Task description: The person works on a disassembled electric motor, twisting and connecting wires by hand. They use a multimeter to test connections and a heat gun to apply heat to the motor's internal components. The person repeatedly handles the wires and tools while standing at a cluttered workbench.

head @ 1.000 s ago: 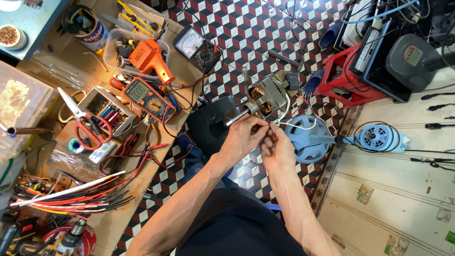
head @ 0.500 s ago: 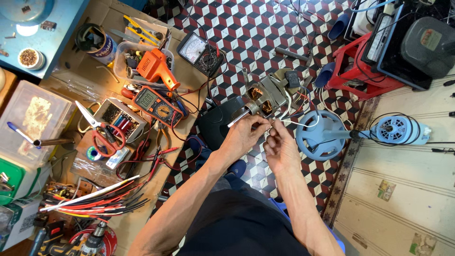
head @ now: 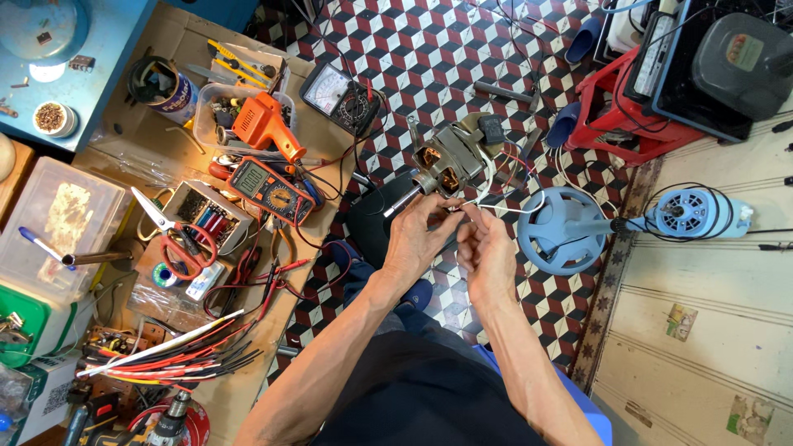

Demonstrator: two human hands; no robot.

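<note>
A small electric fan motor point(head: 450, 161) with copper windings and a steel shaft rests on a black housing point(head: 376, 219) on the patterned floor. My left hand point(head: 421, 239) pinches thin white and coloured wires point(head: 487, 186) that run from the motor. My right hand point(head: 487, 252) sits just beside it, fingers closed on the same wire ends. Both hands meet just below the motor.
An orange multimeter point(head: 271, 188), an analogue meter point(head: 339, 97), an orange soldering gun point(head: 263, 125), scissors point(head: 173, 235) and a wire bundle point(head: 165, 355) lie on cardboard at left. A blue fan base point(head: 562, 230), a fan head point(head: 694, 215) and a red stool point(head: 628, 116) stand at right.
The view has shifted slightly, so everything sits a bit further right. My hands stay together at the motor wires with small finger movements.
</note>
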